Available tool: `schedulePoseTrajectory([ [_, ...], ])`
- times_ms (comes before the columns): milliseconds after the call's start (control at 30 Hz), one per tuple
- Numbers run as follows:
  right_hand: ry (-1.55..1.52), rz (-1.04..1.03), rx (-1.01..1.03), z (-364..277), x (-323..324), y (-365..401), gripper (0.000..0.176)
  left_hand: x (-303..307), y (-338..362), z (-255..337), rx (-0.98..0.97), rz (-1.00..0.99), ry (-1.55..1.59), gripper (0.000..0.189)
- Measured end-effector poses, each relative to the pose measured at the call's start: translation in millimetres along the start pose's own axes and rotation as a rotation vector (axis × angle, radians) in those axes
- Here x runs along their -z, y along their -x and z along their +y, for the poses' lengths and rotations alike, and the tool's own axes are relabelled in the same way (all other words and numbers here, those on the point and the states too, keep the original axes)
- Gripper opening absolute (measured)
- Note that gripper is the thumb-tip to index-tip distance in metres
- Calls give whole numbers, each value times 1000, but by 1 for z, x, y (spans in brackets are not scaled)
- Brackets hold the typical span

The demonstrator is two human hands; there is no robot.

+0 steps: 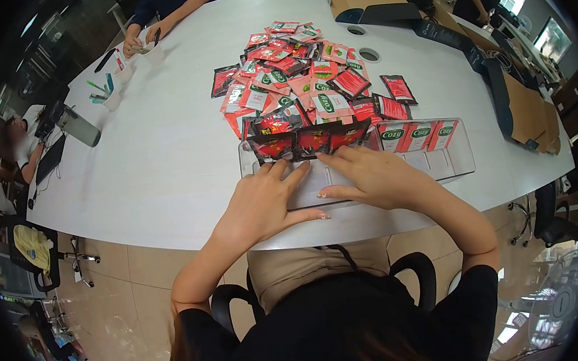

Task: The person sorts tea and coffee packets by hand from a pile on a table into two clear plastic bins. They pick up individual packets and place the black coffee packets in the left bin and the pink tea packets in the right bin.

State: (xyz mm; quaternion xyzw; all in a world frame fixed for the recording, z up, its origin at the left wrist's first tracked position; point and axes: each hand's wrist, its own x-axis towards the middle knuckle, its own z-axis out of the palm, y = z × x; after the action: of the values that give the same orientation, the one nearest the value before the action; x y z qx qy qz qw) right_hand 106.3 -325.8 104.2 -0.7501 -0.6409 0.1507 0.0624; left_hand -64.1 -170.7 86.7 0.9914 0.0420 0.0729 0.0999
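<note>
A clear plastic tray (463, 163) lies across the table in front of me. A row of black-and-red sachets (313, 140) stands in the back of its left part. Red-and-white Cozy sachets (420, 136) stand in its right part. My left hand (261, 199) reaches over the tray's front edge, fingers stretched out against the lower part of the dark sachets. From the other side, my right hand (374, 176) rests its fingertips at the same row, thumb pointing left. Both hands look open, with neither gripping a sachet. Behind the tray spreads a loose pile of mixed sachets (275, 81).
A grey bottle (76, 125) and cups with pens (108, 99) stand on the table's left. Opened cardboard boxes (452, 38) line the right edge, near round table holes (369, 55). Another person's hands (142, 44) hold something at the far left.
</note>
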Motion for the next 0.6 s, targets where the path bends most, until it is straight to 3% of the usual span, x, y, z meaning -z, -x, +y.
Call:
schedulePoseTrajectory([
  [133,-11,24,30,1,8,5,62,6,1,3,-13,-25,59,72],
  [233,-109,55,58,4,24,12,50,4,11,6,-39,143,140,57],
  [300,-227,97,102,19,44,15,41,-10,22,0,-48,425,175,42],
  [333,-381,130,106,24,59,13,27,-21,26,-3,-54,565,195,35],
  [433,-391,240,-25,63,80,3,17,-54,35,-8,59,839,273,20],
  [467,-326,216,-137,77,86,-4,15,-58,39,-6,93,823,227,19],
  [533,-6,177,-160,128,75,-25,24,-57,38,-6,84,768,243,18],
  [600,141,53,-261,164,55,-38,49,-56,38,-5,84,744,291,15],
])
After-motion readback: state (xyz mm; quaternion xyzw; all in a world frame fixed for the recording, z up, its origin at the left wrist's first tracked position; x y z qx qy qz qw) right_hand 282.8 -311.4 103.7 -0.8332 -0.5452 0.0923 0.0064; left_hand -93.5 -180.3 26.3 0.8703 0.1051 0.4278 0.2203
